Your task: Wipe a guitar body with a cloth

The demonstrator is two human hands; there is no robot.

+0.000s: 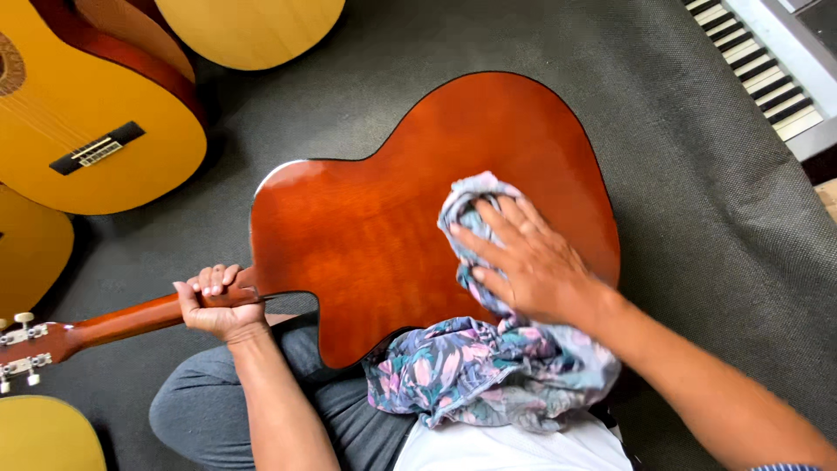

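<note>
Your red-brown guitar (384,227) lies back-up across your lap, so its strings and soundhole are hidden from you. Its neck (131,318) runs out to the left, and the headstock (26,344) is cut off at the frame's edge, with only a few tuning pegs showing. Your left hand (216,301) is clenched around the neck right where it meets the body. Your right hand (527,262) lies flat with fingers spread, pressing a flowered cloth (488,358) against the guitar's back; most of the cloth bunches over the lower edge of the body and onto your lap, hiding that part of the rim.

Around you on the grey carpet (697,201) you have parts of four more guitars, all yellow and all cut off: one face-up at upper left with its bridge (96,148) visible, one above it (253,30) at the top edge, one at the left edge (30,253), and one at the bottom left corner (44,436). One keyboard (758,65) shows at the upper right, only a stretch of its keys in view.
</note>
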